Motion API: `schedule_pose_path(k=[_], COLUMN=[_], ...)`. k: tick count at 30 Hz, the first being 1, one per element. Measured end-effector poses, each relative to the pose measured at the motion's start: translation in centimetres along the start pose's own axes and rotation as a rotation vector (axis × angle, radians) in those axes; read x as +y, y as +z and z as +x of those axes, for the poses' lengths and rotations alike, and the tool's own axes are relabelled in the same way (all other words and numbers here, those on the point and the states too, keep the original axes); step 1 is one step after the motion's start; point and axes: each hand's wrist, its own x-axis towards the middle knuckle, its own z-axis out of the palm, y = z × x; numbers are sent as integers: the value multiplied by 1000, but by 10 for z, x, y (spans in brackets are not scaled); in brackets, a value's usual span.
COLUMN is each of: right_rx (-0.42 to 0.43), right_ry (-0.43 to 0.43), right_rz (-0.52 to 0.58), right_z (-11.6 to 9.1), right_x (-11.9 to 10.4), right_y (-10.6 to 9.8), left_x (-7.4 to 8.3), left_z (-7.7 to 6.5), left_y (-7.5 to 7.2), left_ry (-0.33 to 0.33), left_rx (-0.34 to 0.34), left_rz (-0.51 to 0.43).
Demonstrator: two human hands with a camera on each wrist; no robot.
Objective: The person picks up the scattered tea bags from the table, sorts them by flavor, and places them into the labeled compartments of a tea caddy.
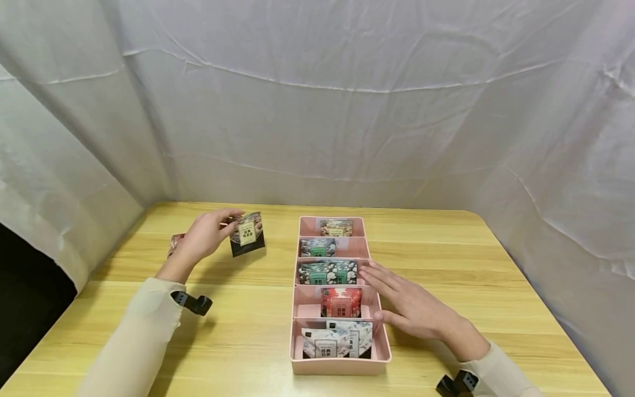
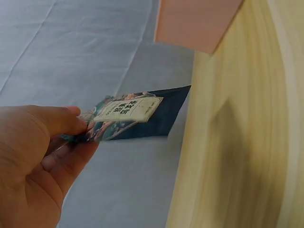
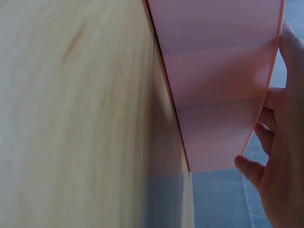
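My left hand (image 1: 210, 234) pinches a black sachet with a cream label (image 1: 248, 233) by its upper corner, between thumb and fingers. In the left wrist view the sachet (image 2: 133, 114) hangs above the wooden table, casting a shadow on it. A pink divided box (image 1: 342, 367) stands at the table's middle, its compartments in a row. My right hand (image 1: 412, 300) rests on the box's right rim, fingers extended. In the right wrist view its fingertips lie along the rim of the pink side wall (image 3: 218, 76).
Upright sachets fill the box: a yellow-labelled one (image 1: 337, 227) at the back, then green-labelled ones (image 1: 327, 273), a red one (image 1: 341, 302) and white ones (image 1: 324, 343) in front. A reddish sachet (image 1: 176, 242) lies partly behind my left hand. A pale curtain (image 1: 317, 110) surrounds the table (image 1: 446, 237).
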Motion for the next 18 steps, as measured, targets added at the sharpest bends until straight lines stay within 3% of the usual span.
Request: schedule_pose_path(k=[6, 18], right_rx=[-1, -6], right_ry=[3, 2], right_rz=[3, -1], right_z=[0, 0], right_x=[1, 1], right_y=[1, 0], left_x=[11, 40], left_z=[10, 39], left_y=[2, 8], left_ry=[7, 0], left_rx=[47, 96], left_rz=[-16, -232])
